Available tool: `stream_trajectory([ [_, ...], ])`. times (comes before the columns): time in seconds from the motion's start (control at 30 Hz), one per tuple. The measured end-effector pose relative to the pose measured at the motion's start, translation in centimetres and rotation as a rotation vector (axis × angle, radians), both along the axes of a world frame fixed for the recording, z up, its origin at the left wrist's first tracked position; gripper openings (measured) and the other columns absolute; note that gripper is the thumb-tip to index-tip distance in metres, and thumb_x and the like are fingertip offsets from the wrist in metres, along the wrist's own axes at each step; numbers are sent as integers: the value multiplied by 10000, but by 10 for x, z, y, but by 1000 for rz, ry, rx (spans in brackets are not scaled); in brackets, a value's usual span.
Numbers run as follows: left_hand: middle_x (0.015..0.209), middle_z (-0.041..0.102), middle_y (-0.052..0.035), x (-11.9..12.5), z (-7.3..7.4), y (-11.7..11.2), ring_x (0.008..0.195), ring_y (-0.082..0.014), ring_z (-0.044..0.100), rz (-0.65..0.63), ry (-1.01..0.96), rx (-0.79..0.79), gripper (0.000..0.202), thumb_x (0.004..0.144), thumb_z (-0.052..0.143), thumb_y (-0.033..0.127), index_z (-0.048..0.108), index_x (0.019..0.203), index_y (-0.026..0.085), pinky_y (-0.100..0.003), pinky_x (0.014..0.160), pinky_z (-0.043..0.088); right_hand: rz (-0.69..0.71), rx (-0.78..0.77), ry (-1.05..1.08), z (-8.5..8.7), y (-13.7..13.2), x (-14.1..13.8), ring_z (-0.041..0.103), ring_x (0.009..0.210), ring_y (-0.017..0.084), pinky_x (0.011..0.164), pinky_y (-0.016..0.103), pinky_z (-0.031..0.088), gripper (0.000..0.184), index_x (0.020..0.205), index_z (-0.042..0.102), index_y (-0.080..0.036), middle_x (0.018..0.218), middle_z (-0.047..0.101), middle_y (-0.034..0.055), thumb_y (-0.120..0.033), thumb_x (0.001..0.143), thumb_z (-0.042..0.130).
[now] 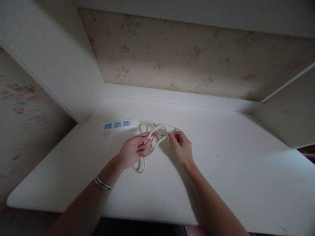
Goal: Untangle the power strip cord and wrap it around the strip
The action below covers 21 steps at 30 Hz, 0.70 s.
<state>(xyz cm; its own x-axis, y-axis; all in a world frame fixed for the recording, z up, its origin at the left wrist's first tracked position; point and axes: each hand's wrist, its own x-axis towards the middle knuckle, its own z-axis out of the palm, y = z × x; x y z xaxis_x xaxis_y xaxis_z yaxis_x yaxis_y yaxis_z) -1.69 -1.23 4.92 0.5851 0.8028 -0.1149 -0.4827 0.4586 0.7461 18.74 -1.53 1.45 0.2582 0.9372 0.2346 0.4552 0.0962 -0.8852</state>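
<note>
A white power strip point(134, 123) with three blue socket faces lies on the white desk, left of centre. Its white cord point(159, 141) runs right from the strip and gathers in loops between my hands. My left hand point(136, 147) is closed around the looped cord, its index finger stretched along it, and one loop hangs below the palm. My right hand point(180, 146) pinches the cord between thumb and fingers at the right end of the loops. The cord's plug cannot be made out.
The desk point(221, 183) has a rounded front left corner and a low white ledge point(172, 97) along its back. Floral wallpaper point(187, 59) covers the wall behind. White panels rise at the left point(59, 49) and right point(290, 111) sides.
</note>
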Motion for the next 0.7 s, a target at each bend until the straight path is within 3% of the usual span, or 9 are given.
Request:
stream_trajectory([
  [0.1,503,168,100,2,-6,-1,418,-53,111,-1,63,16,270,908,494,385,621,946,150,-183,418,143,45,24,-79,3,-4,-8,513,601,131,621,257,404,433,1065,639,-191,716,659,4,-540,816,577],
  [0.2,467,165,108,5,-11,-3,406,-48,89,17,141,90,352,908,500,484,621,907,153,-187,407,111,75,34,-141,5,-6,-12,536,620,133,647,262,409,424,1128,647,-218,730,670,3,-512,836,559],
  [0.33,474,291,86,5,-9,-7,396,-46,192,-38,159,145,310,897,551,427,639,992,145,-206,410,142,100,13,-153,5,-6,-11,529,593,127,647,259,406,358,1121,669,-231,676,644,-15,-429,850,544],
  [0.47,638,506,9,5,-5,-9,479,-69,406,-35,128,129,284,894,568,322,632,1117,159,-226,466,255,39,-35,-18,2,-4,-6,512,548,120,596,243,398,317,1082,678,-232,618,603,-43,-325,811,541],
  [0.57,712,504,-5,4,-6,-9,523,-60,424,-72,71,90,274,858,615,255,656,1106,145,-228,505,265,-45,-51,73,-2,0,-1,499,530,128,543,239,382,333,1053,696,-210,580,560,-45,-325,785,535],
  [0.7,643,423,22,2,-8,-6,508,-45,349,-92,1,51,240,813,665,263,690,1003,118,-218,502,232,-86,-111,132,-9,8,4,490,511,137,496,241,355,360,1056,700,-201,596,591,-31,-337,783,510],
])
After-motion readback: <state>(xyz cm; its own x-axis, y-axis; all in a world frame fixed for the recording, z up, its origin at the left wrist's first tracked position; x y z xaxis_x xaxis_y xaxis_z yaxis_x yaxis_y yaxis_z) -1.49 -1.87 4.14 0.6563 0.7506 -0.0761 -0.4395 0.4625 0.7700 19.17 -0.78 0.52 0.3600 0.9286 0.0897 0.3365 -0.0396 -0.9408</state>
